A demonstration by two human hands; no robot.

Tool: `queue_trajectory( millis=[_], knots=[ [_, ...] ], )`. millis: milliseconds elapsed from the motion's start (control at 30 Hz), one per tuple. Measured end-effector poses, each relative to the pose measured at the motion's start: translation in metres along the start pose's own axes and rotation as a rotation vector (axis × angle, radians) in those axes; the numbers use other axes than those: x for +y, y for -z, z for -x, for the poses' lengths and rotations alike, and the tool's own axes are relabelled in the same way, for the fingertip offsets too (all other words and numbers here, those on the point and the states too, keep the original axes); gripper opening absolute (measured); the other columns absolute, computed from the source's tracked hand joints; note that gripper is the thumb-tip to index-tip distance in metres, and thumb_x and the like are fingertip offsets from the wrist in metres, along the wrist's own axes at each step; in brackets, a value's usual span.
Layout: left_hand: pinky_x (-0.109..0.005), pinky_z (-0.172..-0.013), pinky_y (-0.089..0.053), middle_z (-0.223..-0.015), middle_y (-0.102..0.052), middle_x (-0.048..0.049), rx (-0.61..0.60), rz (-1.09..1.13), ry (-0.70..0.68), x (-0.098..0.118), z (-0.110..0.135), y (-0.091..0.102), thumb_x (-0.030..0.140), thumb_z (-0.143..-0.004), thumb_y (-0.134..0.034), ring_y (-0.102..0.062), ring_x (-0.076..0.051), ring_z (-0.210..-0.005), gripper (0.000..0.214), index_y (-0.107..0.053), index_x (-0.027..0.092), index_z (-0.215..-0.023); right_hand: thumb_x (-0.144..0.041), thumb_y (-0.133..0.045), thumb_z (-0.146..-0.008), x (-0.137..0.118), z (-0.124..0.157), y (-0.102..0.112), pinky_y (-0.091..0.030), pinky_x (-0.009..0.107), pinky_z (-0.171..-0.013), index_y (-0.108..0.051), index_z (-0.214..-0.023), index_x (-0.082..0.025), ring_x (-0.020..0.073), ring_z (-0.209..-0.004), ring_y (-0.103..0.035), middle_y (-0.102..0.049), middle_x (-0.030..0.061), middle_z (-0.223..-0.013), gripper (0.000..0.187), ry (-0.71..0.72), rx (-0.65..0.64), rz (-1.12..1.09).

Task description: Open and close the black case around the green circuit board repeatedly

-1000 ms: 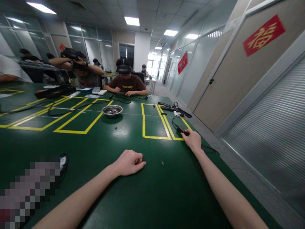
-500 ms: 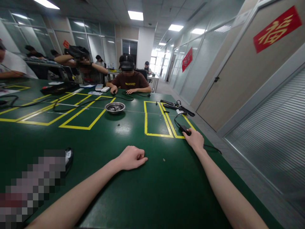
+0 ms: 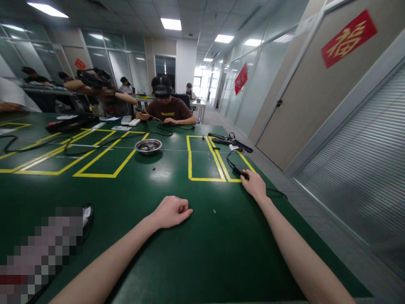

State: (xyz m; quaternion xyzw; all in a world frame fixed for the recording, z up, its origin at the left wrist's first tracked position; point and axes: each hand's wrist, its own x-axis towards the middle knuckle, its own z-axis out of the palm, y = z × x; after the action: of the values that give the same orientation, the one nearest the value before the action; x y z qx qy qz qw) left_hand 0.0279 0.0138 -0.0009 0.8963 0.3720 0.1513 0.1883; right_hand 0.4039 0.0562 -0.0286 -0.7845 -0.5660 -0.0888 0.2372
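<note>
My left hand [image 3: 172, 212] rests on the green table [image 3: 196, 261], its fingers curled into a loose fist. Nothing shows in it. Farther right, my right hand [image 3: 255, 184] lies closed over the near end of a small black box with a cable [image 3: 240, 171]; it looks like a power adapter, and the hand hides part of it. One cable runs from the box's far end toward a white plug piece [image 3: 234, 147], while another trails behind my wrist to the table's right edge. Beyond it lie long black tool-like parts [image 3: 232, 142], whose kind I cannot make out.
A metal bowl [image 3: 148, 146] with small dark items stands mid-table. Yellow tape [image 3: 207, 179] marks rectangles. At the left lies a blurred-out object with a dark rim [image 3: 88, 217]. Across the table sits a person in a brown shirt [image 3: 177, 110]. Black cables [image 3: 66, 145] cross the left side.
The view has shifted slightly, so most things sit a little farther left. Both my hands keep their poses. The person opposite has raised a hand holding something thin.
</note>
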Motion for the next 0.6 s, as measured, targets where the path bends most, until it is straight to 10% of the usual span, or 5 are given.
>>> queue_trajectory(
  millis=[600],
  knots=[
    [-0.023,-0.058,-0.036,-0.056,-0.057,0.0038,0.014,0.002,-0.023,-0.0032,0.0000,-0.0010,0.036,-0.092,-0.057,-0.052,-0.011,-0.053,0.035,-0.054,0.018,-0.062,-0.031,-0.062,-0.087,0.0028,-0.0034,-0.0038,-0.052,0.036,-0.080,-0.074,-0.110,-0.020,0.0290,-0.098,-0.070,-0.076,0.0110,-0.105,0.028,-0.081,0.027,-0.128]
  ],
)
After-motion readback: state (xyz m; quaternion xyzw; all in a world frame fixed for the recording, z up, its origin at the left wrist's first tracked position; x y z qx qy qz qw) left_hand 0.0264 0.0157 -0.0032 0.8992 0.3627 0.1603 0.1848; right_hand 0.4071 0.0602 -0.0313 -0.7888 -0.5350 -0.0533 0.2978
